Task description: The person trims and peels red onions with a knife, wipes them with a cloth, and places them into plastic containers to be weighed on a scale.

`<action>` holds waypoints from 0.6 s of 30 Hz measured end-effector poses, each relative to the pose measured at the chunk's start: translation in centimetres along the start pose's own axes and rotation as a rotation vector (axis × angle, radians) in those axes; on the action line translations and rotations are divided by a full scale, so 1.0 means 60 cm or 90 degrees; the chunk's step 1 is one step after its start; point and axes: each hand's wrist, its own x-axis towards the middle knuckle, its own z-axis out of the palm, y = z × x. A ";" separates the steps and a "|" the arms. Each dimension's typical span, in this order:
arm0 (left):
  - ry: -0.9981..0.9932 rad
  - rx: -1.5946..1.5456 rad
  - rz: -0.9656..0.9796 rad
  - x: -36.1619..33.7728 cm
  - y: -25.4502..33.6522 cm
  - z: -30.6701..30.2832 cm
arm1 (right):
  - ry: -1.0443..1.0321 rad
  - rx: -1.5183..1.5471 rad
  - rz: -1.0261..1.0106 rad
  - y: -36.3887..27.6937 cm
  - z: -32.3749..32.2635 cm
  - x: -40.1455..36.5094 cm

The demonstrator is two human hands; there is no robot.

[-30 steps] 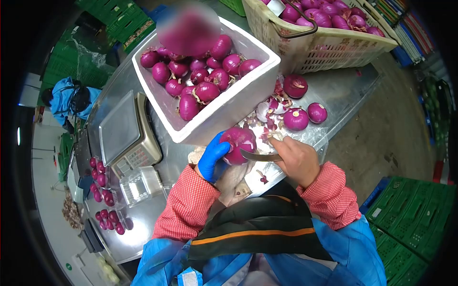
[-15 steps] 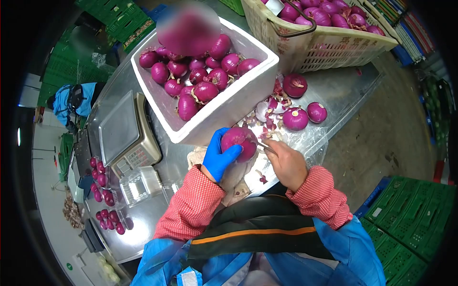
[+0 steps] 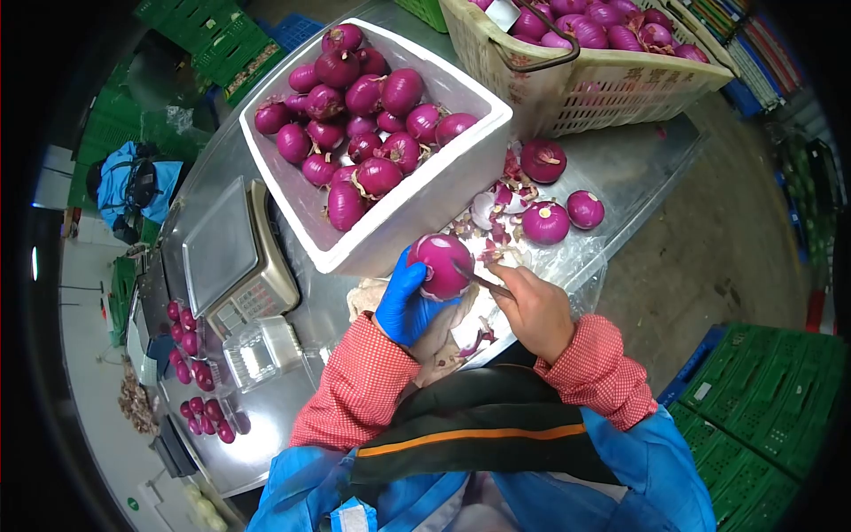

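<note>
The left hand [image 3: 408,306], in a smooth blue glove, has its grip clamped round a glossy, rounded purple onion [image 3: 438,268] above the metal counter [image 3: 643,182]. The bare right hand [image 3: 538,317] grips a knife [image 3: 489,285] — blade slanting up-left, its long axis diagonal, against the onion. Behind stand a white foam box [image 3: 425,204] and a slatted plastic crate [image 3: 620,93] — red Chinese characters on its side.

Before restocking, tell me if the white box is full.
Partly full: purple onions are piled inside the white box, bare inner wall showing.
</note>
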 end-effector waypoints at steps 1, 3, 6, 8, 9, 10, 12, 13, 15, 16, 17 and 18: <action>-0.007 0.029 0.032 0.005 -0.007 -0.005 | -0.010 -0.020 -0.003 -0.003 -0.004 -0.001; -0.033 0.083 0.064 0.007 -0.008 -0.007 | -0.025 -0.039 -0.009 -0.001 -0.010 -0.001; -0.052 0.199 0.067 0.001 0.006 -0.004 | -0.020 0.053 0.009 0.009 -0.015 0.006; -0.020 0.321 0.073 -0.001 0.006 -0.001 | 0.005 0.228 0.052 0.017 -0.012 0.020; -0.025 0.341 0.064 0.000 0.004 0.002 | -0.016 0.306 0.040 0.016 -0.012 0.027; -0.030 0.362 0.056 0.000 0.001 0.006 | -0.065 0.390 0.096 0.016 -0.007 0.032; -0.008 0.316 0.053 0.005 -0.008 0.007 | -0.143 0.588 0.181 0.023 0.010 0.041; 0.019 0.248 0.058 0.009 -0.020 -0.003 | -0.168 0.700 0.220 0.024 0.017 0.046; 0.002 0.119 0.088 0.003 -0.040 0.004 | -0.092 0.687 0.260 0.008 0.027 0.038; 0.004 0.091 0.078 0.002 -0.044 0.016 | -0.055 0.680 0.282 -0.003 0.032 0.031; 0.006 0.062 0.069 0.000 -0.044 0.030 | -0.056 0.635 0.253 -0.004 0.036 0.028; 0.007 0.034 0.061 -0.001 -0.043 0.036 | -0.054 0.591 0.225 -0.006 0.039 0.024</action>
